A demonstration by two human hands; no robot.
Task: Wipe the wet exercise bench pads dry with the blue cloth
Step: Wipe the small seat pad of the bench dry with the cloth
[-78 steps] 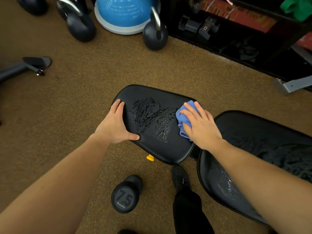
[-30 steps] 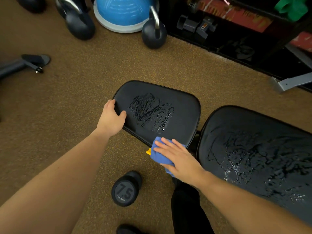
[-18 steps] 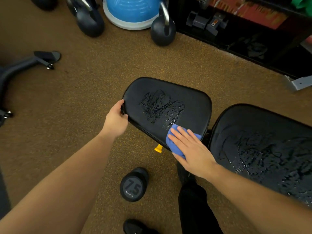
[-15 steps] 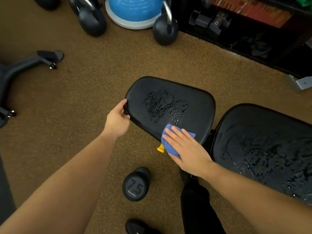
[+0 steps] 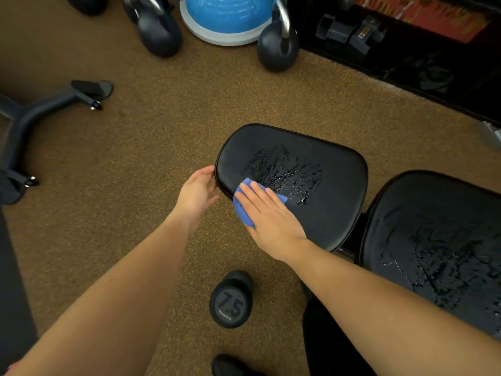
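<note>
The small black seat pad [image 5: 333, 172] has a patch of water beads across its middle. My right hand [image 5: 268, 215] lies flat on the blue cloth [image 5: 240, 204], pressing it onto the pad's near left corner beside the wet patch. My left hand [image 5: 196, 195] touches the pad's left edge with fingers loosely curled against the rim. The larger black back pad [image 5: 439, 240] at the right is covered with water streaks and droplets.
A 7.5 dumbbell [image 5: 231, 299] lies on the brown floor below the seat pad. Kettlebells [image 5: 276, 47] [image 5: 158, 31] and a blue balance dome [image 5: 225, 17] stand at the top. A dark rack [image 5: 406, 36] runs top right; a machine foot [image 5: 54, 104] lies left. My dark-trousered leg [image 5: 325, 337] stands between the pads.
My right hand slid the cloth leftward along the seat pad's near edge to the left corner. My left hand loosened on the rim. The view shifted so the pads appear further right.
</note>
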